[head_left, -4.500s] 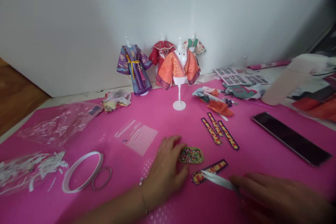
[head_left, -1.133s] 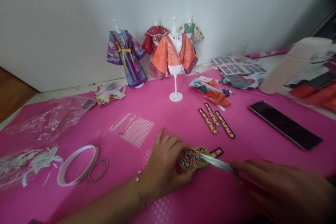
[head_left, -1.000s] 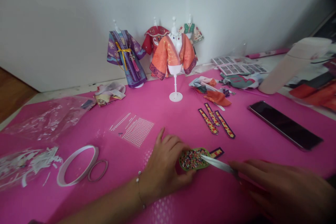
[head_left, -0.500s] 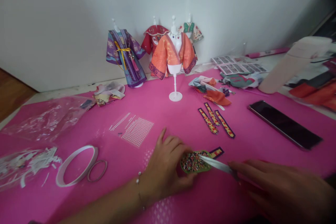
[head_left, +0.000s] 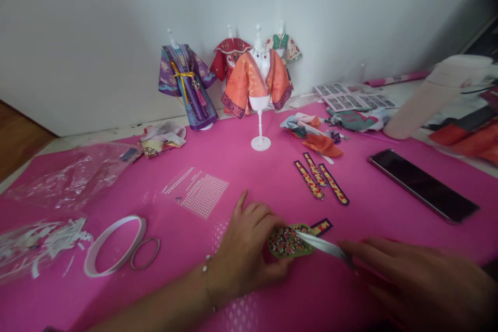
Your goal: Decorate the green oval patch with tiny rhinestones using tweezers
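My left hand (head_left: 252, 244) grips the left side of a small green-rimmed dish (head_left: 290, 241) full of tiny multicoloured beads, thumb below and fingers above. From the right, my right hand (head_left: 420, 275) holds pale tweezers (head_left: 327, 246), their tips down among the beads. Whether the tips pinch a bead is too small to tell. Partly hidden behind the dish lies a patterned strip (head_left: 322, 226) with a dark border. Farther back rest several similar strips (head_left: 309, 180). A sheet of small white studs (head_left: 204, 195) lies beyond my left hand.
At the back, small dress forms wear a purple robe (head_left: 187, 85), an orange jacket (head_left: 241, 80) and other outfits. A phone (head_left: 422, 185) and a pale bottle (head_left: 436, 96) are on the right. To the left are a white tape ring (head_left: 91, 264) and plastic bags (head_left: 78, 176).
Both hands, the dish and the tweezers hold nearly the same place. The whole view has shifted very slightly; the tweezer tips stay among the beads.
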`<state>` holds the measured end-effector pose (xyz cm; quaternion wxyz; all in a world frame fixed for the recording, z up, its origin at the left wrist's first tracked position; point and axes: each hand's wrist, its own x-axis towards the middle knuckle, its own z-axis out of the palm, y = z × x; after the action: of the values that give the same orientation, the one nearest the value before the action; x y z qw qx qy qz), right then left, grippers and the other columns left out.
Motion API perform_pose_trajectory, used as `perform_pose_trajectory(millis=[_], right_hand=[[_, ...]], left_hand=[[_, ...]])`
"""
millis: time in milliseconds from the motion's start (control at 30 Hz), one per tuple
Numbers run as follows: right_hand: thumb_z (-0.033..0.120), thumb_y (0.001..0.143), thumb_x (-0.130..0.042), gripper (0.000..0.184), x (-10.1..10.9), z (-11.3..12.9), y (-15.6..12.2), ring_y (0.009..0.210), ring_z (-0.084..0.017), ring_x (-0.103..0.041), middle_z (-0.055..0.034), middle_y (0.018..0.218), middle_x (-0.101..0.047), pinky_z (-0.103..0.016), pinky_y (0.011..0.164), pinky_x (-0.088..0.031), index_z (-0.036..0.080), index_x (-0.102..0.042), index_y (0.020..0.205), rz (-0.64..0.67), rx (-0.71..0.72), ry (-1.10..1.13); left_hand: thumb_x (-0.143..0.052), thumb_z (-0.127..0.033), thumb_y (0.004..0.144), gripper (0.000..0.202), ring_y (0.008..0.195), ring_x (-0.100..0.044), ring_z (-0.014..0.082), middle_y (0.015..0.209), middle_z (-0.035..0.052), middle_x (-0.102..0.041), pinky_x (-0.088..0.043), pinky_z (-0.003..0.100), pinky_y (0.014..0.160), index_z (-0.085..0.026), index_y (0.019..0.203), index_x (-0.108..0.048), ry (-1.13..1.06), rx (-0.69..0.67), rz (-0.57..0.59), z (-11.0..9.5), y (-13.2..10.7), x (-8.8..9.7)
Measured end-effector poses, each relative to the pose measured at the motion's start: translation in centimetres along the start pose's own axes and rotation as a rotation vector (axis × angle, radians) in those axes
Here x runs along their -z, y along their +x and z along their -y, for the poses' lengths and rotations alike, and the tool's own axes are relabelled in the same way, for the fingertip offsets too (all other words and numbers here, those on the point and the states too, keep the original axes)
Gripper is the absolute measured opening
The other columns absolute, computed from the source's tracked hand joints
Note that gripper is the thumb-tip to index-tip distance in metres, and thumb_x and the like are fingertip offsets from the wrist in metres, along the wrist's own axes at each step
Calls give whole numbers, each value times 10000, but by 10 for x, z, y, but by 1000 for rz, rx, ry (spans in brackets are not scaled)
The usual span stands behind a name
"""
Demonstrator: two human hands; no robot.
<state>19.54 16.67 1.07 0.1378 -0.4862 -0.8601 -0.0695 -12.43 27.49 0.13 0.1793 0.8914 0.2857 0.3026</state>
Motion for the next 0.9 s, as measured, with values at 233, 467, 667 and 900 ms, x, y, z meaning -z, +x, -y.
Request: perform_pose_trajectory(millis=[233,467,667,900], right_hand=[[127,1037,-501,408,-1,-2,0,719,-238,-877,-22,1091,-916,-351,465,-573,295,-783,1279,11,3,15],[125,1060,-503,391,6,0,6,618,-197,-828,25,969,-890,-331,471,-537,306,-785,1261,-63,-8,26],[123,1083,-463,392,8,0,10,658,-176,-846,31,981,-890,-304,487,-545,305,-767,1251,-58,31,-2],[132,1082,-468,380,7,0,8,631,-166,-832,40,976,-890,-299,477,-539,309,-751,1263,-44,44,-14]], left_hand=[[-870,-263,932,341,1040,-839,308,1092,59,-829,-394,865,1370,-246,1214,-678,0,-4,-3,0,0,-1],[-858,-283,943,319,1043,-835,305,1099,64,-835,-398,849,1375,-234,1215,-698,-3,0,-8,1,0,-1],[-850,-266,941,314,1033,-839,306,1083,57,-829,-401,863,1361,-232,1210,-693,3,-3,-23,1,0,-1],[-853,-288,946,311,1037,-839,300,1091,63,-836,-413,833,1370,-231,1208,-696,9,-6,-4,1,-1,-1]])
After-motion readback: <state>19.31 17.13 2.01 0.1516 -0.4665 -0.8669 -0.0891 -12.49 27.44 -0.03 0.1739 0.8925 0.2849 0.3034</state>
